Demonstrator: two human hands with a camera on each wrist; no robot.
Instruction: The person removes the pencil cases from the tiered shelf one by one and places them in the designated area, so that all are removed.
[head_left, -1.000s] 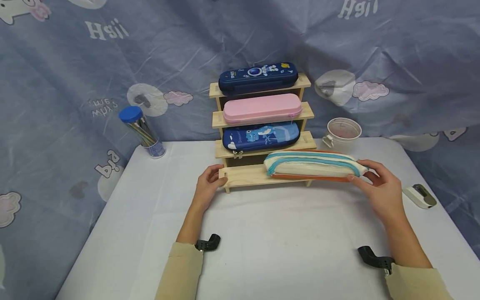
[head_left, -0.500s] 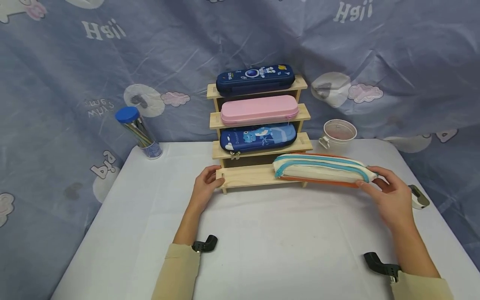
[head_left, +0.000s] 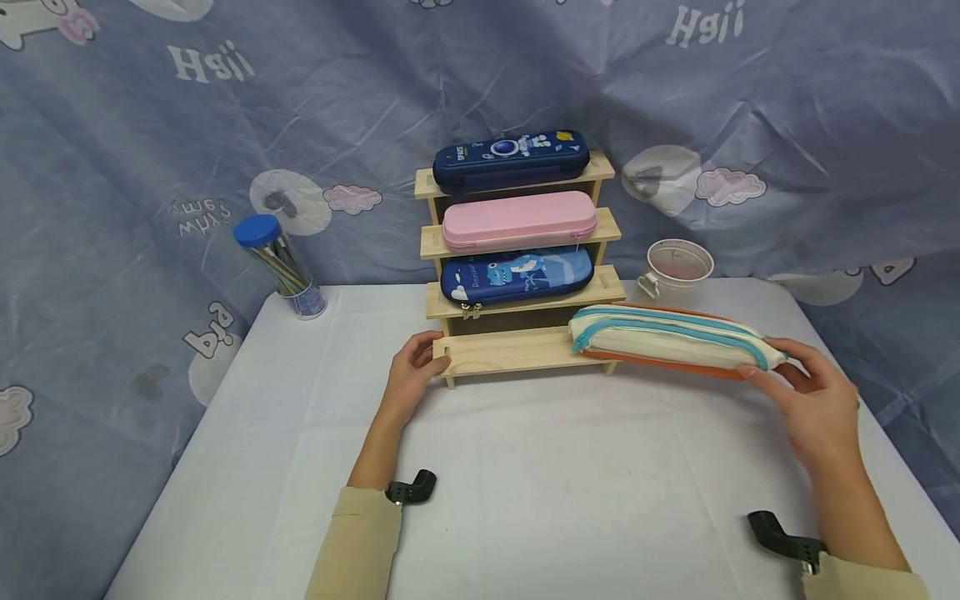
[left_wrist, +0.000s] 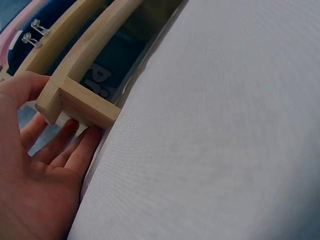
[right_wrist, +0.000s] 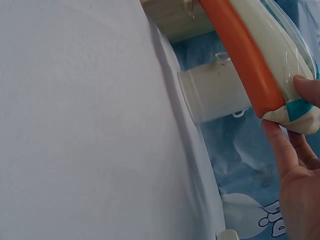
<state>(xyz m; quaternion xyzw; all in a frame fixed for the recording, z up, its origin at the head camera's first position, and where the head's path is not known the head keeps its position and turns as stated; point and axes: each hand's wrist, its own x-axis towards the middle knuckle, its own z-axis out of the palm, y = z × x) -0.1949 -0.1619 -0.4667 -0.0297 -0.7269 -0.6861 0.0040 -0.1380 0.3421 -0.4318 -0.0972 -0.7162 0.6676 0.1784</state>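
My right hand [head_left: 813,404] pinches the right end of a cream pencil case [head_left: 667,336] with turquoise zips and an orange body. In the right wrist view the thumb is on one side of its end, the fingers [right_wrist: 280,145] on the other. The case's left end overlaps the right part of the lowest tier of a stepped wooden rack [head_left: 510,352]. My left hand [head_left: 408,375] grips that tier's left end, its fingers [left_wrist: 62,145] bent beneath the wood. Higher tiers carry a blue dinosaur pencil case [head_left: 517,275], a pink one [head_left: 521,219] and a navy space one [head_left: 510,161].
Behind the held case stands a white handled cup [head_left: 678,267]. A clear tube [head_left: 288,271] with a blue lid and thin sticks inside leans at the back left of the white table [head_left: 570,500]. A patterned blue cloth [head_left: 360,100] hangs behind and beside the table.
My right hand has moved right with the cream pencil case, whose left end now overlaps less of the lowest tier. My left hand keeps its grip on the rack.
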